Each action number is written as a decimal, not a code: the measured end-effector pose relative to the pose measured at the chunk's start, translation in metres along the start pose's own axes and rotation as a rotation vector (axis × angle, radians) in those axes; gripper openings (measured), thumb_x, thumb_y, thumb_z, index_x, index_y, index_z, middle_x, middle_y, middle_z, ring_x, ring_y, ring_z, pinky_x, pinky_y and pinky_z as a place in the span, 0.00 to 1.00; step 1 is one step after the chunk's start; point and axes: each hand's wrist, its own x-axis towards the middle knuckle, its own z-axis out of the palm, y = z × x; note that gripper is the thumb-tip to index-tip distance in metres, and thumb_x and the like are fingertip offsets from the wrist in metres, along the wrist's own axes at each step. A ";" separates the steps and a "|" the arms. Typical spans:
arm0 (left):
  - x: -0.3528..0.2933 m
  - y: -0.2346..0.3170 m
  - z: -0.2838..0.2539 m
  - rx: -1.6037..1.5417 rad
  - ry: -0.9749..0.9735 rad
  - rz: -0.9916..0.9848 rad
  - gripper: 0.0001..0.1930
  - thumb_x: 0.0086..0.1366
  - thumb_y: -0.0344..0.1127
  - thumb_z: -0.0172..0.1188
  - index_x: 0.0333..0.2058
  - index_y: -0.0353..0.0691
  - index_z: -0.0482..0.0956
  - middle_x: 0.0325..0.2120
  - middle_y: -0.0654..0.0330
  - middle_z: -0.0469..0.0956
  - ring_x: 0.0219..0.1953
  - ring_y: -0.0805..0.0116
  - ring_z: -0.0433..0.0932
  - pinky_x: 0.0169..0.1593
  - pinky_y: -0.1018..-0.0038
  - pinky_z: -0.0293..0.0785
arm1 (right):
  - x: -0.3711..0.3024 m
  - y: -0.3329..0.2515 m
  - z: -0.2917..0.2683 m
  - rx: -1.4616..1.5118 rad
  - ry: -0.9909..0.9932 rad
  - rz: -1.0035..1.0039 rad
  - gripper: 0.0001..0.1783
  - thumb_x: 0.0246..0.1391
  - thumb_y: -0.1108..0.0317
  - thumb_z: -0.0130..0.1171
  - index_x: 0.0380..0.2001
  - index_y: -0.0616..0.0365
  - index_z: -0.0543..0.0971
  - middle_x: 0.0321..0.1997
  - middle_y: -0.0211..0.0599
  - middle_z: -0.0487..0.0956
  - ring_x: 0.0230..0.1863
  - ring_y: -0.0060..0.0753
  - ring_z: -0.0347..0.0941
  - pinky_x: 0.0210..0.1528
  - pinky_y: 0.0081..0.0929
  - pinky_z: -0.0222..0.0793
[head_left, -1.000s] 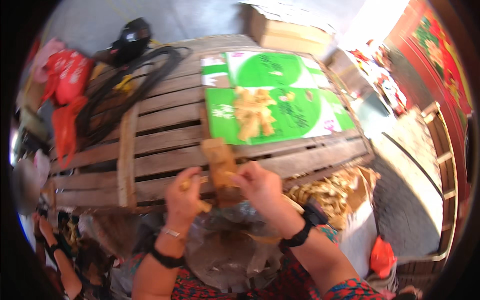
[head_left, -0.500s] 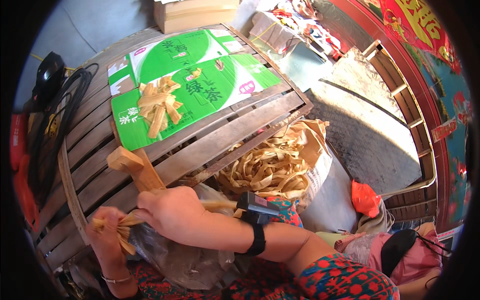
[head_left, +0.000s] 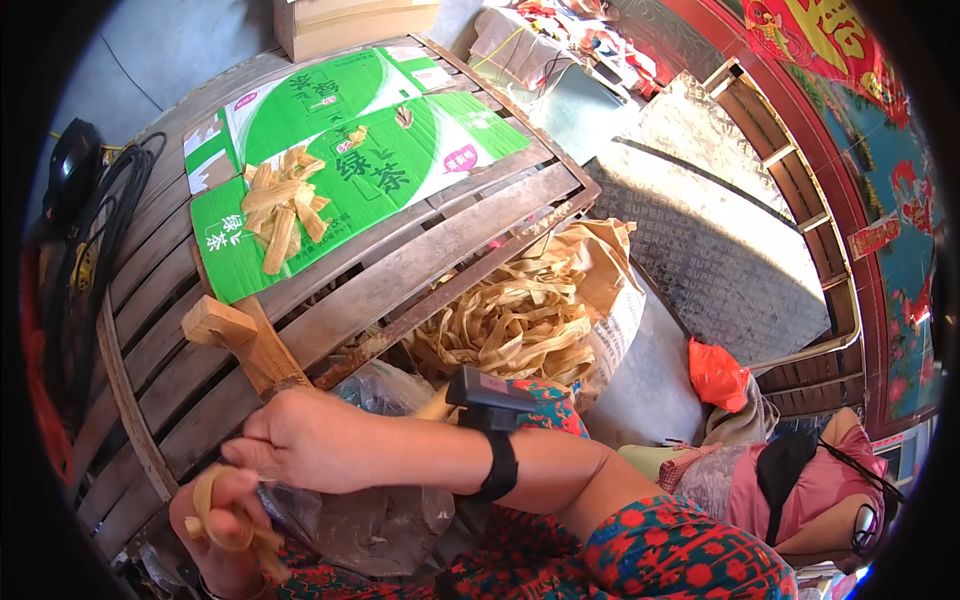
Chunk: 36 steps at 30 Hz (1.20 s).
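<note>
My left hand [head_left: 225, 520], at the lower left, is curled round pale, flat dried strips [head_left: 238, 530]; one loops over its fingers. Just above it my right hand [head_left: 300, 440] is closed, its fingertips meeting the end of a strip by the left hand. Its fingers partly hide that end. Beyond the right hand, an L-shaped wooden piece [head_left: 255, 345] rests at the edge of the slatted table [head_left: 390, 300]. A clear plastic sheet [head_left: 360, 520] lies under the forearm, over my patterned clothing.
Short cut strips [head_left: 283, 207] lie on a green and white flattened carton [head_left: 400, 150]. A paper sack [head_left: 615, 310] of long strips [head_left: 510, 310] stands beside the table. Black cables [head_left: 115, 230] run at the left. A red plastic bag [head_left: 717, 377] sits right; a cardboard box [head_left: 355, 28] is behind.
My right hand has moved left and down, closer to the left hand. The strips in the left hand now loop round its fingers. The whole view has shifted slightly.
</note>
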 end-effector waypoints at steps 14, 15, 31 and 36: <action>0.023 -0.017 -0.014 0.745 0.183 0.433 0.13 0.53 0.35 0.67 0.37 0.41 0.82 0.43 0.56 0.79 0.48 0.54 0.77 0.51 0.63 0.71 | -0.001 0.004 0.015 0.223 0.081 0.138 0.11 0.63 0.65 0.54 0.39 0.61 0.79 0.31 0.32 0.80 0.29 0.21 0.74 0.30 0.20 0.68; 0.023 -0.018 -0.017 0.763 0.102 0.360 0.12 0.54 0.34 0.65 0.38 0.39 0.82 0.45 0.55 0.79 0.50 0.54 0.76 0.52 0.63 0.70 | 0.000 0.004 0.013 0.113 0.058 0.037 0.11 0.63 0.65 0.55 0.38 0.62 0.79 0.30 0.33 0.80 0.28 0.23 0.75 0.29 0.22 0.69; 0.022 -0.020 -0.045 -0.118 0.152 0.082 0.08 0.63 0.31 0.61 0.34 0.31 0.80 0.36 0.53 0.79 0.39 0.64 0.78 0.44 0.70 0.76 | 0.002 -0.008 -0.005 0.521 -0.141 0.569 0.23 0.64 0.53 0.52 0.28 0.64 0.78 0.14 0.18 0.63 0.13 0.08 0.48 0.14 0.13 0.39; 0.026 -0.028 -0.037 -0.484 -0.092 -0.306 0.13 0.59 0.29 0.65 0.43 0.37 0.78 0.29 0.63 0.78 0.29 0.77 0.76 0.33 0.79 0.73 | 0.005 -0.003 0.002 0.464 -0.078 0.641 0.19 0.62 0.57 0.56 0.27 0.64 0.79 0.15 0.19 0.65 0.15 0.09 0.51 0.16 0.13 0.41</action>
